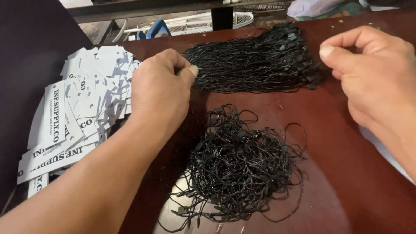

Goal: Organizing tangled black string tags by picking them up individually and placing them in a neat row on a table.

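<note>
Your left hand [162, 91] pinches the bundled black cords [255, 60] (near the counter's far edge); your right hand [372, 73] hovers, loosely curled, holding nothing.

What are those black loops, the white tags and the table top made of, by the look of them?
The black loops look like thin braided cord, matt, with small hard ends, probably plastic. The white tags seem to be stiff card: flat, sharp-edged, with punched holes. The table looks like dark red-brown wood or laminate with a glossy finish, since it reflects light; which one, I cannot tell.
</note>
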